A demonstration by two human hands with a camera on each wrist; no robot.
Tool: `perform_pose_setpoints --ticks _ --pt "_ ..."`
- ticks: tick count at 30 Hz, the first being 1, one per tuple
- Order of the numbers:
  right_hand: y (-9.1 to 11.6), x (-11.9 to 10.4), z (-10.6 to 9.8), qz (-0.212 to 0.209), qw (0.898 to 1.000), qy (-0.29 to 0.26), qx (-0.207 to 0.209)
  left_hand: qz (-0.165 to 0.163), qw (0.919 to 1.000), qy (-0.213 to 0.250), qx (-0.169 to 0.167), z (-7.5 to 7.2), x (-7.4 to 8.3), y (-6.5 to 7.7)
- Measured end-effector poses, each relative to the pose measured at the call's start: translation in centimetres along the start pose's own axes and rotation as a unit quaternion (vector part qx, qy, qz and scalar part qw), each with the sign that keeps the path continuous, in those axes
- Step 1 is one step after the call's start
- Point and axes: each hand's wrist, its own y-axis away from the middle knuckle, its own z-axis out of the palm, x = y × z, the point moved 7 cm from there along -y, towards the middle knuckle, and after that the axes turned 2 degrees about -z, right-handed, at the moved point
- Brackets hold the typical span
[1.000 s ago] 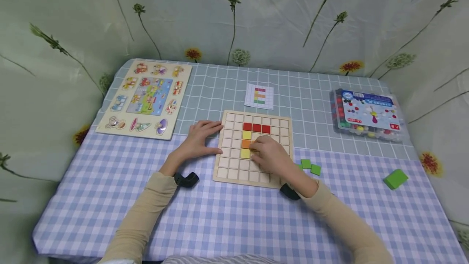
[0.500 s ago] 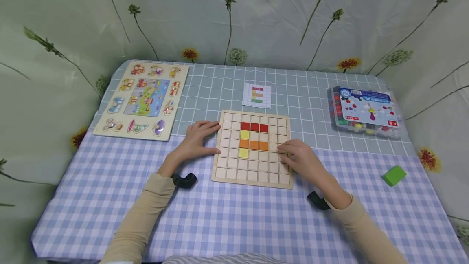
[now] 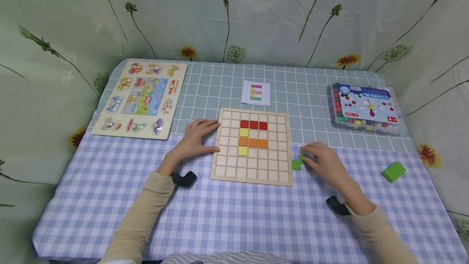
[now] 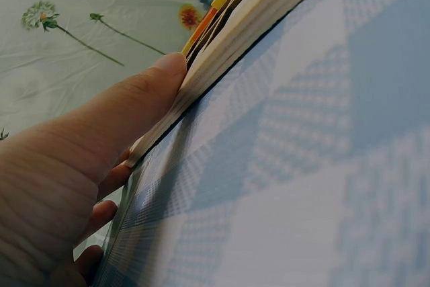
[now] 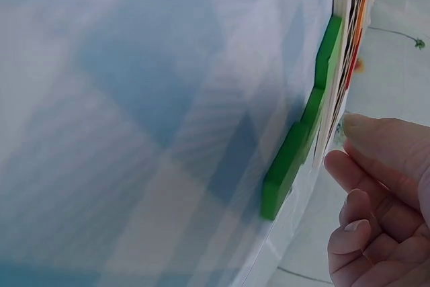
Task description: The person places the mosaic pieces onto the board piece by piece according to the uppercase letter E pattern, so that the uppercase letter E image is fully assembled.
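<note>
A square wooden grid board (image 3: 253, 173) lies on the table, holding a row of red tiles (image 3: 253, 124), a row of orange tiles (image 3: 253, 143) and two yellow tiles (image 3: 243, 150) in its cells. Against the board's left edge rests my left hand (image 3: 194, 139), its thumb and fingers spread; the left wrist view shows the thumb (image 4: 144, 92) on the edge. My right hand (image 3: 324, 164) is over the green tiles (image 3: 296, 164) right of the board, partly covering them. In the right wrist view, thumb and bent fingers are beside three green tiles (image 5: 282, 173), with nothing between them.
Behind the board lies a printed pattern card (image 3: 266, 93). A picture puzzle board (image 3: 177, 109) is at the back left, and a clear box of coloured beads (image 3: 366, 107) at the back right. A green block (image 3: 393, 171) sits on the right side.
My right hand has left the board's middle and moved right to the green tiles. A full orange row now shows where the hand was. My left hand stays at the board's edge.
</note>
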Motion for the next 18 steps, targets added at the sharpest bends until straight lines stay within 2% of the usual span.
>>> perform_pose_setpoints --ticks 5,14,18 --pt "0.41 0.51 0.02 0.006 1.000 0.003 -0.010 0.002 1.0000 0.004 0.000 -0.12 0.06 0.05" --pt "0.93 0.63 0.49 0.004 0.998 0.007 -0.066 0.000 1.0000 0.005 0.001 -0.10 -0.03 0.06" --pt "1.05 0.73 0.58 0.009 0.997 0.013 -0.074 0.002 1.0000 0.005 0.000 -0.08 -0.01 0.08"
